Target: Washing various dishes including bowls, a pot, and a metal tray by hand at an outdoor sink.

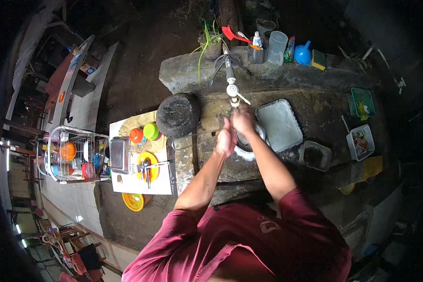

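My left hand [226, 139] is held below the tap [233, 92], its thumb raised and no object visible in it. Beside it my right hand [242, 121] is blurred, directly under the spout, so its fingers and anything in them cannot be made out. Beneath both hands a round metal vessel [260, 131] sits on the stone washing slab [211, 169], partly hidden by my right forearm. To its right lies a rectangular tray [279, 123] with whitish, cloudy contents. A soot-blackened pot [178, 115] rests bottom-up to the left.
On the left, a white board [165, 187] bears cups, a glass dish and a yellow plate with utensils. Beyond it stands a wire dish rack [78, 155]. Plastic containers [315, 155] sit at right. Along the back ledge [187, 72] are a plant, a pitcher, brushes and a sponge [318, 60].
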`<action>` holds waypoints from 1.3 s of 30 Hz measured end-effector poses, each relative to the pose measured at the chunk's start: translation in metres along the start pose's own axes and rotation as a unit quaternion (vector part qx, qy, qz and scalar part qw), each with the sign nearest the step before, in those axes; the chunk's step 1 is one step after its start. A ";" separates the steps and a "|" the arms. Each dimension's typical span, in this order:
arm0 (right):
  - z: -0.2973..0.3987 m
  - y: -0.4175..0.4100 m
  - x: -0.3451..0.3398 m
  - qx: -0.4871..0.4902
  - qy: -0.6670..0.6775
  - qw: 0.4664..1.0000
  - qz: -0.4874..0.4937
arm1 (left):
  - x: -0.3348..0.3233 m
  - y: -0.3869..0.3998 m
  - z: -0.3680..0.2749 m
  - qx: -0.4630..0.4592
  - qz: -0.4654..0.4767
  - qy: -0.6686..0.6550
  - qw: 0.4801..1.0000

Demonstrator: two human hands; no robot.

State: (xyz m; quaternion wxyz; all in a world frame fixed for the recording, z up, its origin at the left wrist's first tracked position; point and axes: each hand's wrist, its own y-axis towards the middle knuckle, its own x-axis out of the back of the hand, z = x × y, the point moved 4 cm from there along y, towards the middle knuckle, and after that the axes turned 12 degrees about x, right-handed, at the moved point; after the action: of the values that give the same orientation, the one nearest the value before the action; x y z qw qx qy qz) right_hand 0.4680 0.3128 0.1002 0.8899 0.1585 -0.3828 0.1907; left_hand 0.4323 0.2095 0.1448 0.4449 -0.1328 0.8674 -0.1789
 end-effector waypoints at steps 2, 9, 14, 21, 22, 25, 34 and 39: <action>0.000 -0.002 -0.005 0.041 0.022 0.998 -0.040 | -0.005 0.000 0.006 0.037 0.046 -0.039 0.997; 0.032 -0.037 0.039 0.251 0.001 0.968 -0.008 | 0.010 0.026 0.003 0.064 0.054 -0.063 0.994; 0.038 -0.019 0.034 0.035 -0.080 0.996 0.023 | 0.022 0.026 0.008 0.021 0.024 -0.124 0.992; 0.016 -0.036 0.027 0.205 -0.018 0.975 -0.079 | 0.062 0.014 0.000 0.020 -0.021 -0.282 0.959; 0.000 -0.028 0.020 0.107 0.090 0.989 -0.038 | 0.069 0.009 -0.002 -0.001 -0.051 -0.280 0.959; -0.034 -0.012 -0.006 -0.081 0.308 0.947 0.035 | 0.073 -0.006 -0.009 -0.018 -0.068 -0.247 0.966; -0.085 -0.031 -0.008 -0.416 0.406 0.814 0.007 | 0.033 -0.012 -0.011 0.025 0.000 0.030 0.999; -0.014 -0.010 0.018 -0.001 0.210 0.977 0.022 | 0.034 0.015 0.009 -0.025 -0.066 0.235 0.969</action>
State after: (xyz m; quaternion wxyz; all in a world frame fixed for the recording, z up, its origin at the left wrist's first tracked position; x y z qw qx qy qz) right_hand 0.4926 0.3135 0.1031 0.9463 0.1056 -0.1906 0.2389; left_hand 0.4194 0.2077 0.1087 0.2120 -0.1556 0.9412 -0.2121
